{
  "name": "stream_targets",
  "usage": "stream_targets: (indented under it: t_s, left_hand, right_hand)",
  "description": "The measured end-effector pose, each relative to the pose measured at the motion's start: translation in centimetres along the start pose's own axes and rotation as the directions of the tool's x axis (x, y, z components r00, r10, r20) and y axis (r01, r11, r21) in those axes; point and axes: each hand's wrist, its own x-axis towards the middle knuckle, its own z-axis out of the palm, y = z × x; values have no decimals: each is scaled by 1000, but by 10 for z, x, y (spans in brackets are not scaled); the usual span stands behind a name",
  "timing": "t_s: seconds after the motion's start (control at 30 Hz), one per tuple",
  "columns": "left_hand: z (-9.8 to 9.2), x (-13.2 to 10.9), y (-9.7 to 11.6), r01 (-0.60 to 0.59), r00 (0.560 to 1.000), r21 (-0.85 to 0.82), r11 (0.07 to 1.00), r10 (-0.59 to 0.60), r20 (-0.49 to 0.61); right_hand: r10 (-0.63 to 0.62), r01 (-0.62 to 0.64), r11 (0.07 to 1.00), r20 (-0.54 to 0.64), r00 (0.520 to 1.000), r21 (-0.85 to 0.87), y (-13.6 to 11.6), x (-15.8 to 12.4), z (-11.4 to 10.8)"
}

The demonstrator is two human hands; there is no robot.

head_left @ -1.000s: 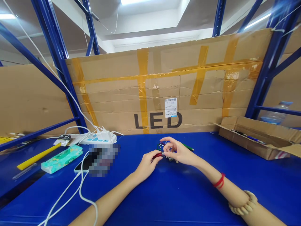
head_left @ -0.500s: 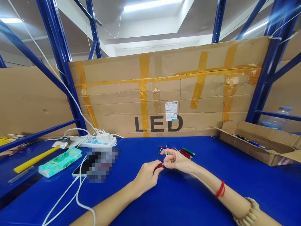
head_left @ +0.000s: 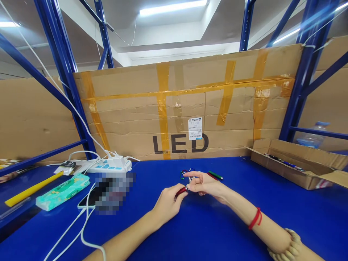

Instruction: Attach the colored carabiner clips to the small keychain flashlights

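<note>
My left hand is closed round a slim, shiny red tube with a silvery end, held just above the blue tabletop. At that silvery end, the thumb and a finger of my right hand are pinched; its index finger stretches out to the left. Whatever tiny part sits between those fingertips is too small to make out. Just beyond the right hand lie coloured carabiner-like rings and several small silver pieces. A green tube and red tubes lie behind the right hand, partly covered by it.
On the left are a phone with white cables, a tissue pack, a yellow stick and a power strip. An open cardboard box with pens stands right. Cardboard walls off the back.
The view has shifted slightly. Both hands stay together at the red tube, and the right hand has turned a little, its fingers straighter and lower over the red tubes behind.
</note>
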Motion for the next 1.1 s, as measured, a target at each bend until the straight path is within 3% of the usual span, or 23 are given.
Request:
stream_targets:
  t_s: [0.27, 0.4, 0.5, 0.63, 0.77, 0.93, 1.1]
  left_hand:
    - [-1, 2, 5, 110, 994, -151, 982, -108, 19]
    - [-3, 4, 7, 140, 990, -159, 977, -137, 31]
    - [-4, 7, 7, 148, 989, -160, 976, -147, 17]
    - [-6, 9, 6, 136, 989, -204, 970, -122, 77]
    - [-8, 9, 8, 138, 984, -222, 965, -109, 138]
    - [-11, 9, 11, 121, 983, -206, 971, -87, 163]
    - [-13, 8, 13, 80, 982, -130, 988, -55, 182]
  right_hand:
    - [-61, 60, 991, -6, 998, -116, 6, 5, -2]
    - [-196, 180, 957, -47, 980, -227, 6, 8, 0]
    - [-373, 330, 878, -62, 926, -347, 2, 6, -1]
    - [-535, 464, 731, 2, 845, -501, -1, 3, -3]
    - [-584, 517, 614, 99, 806, -596, -1, 1, -6]
    - [-602, 543, 533, 160, 782, -649, -4, -3, -11]
    - [-608, 535, 364, 240, 757, -762, -12, -11, -9]
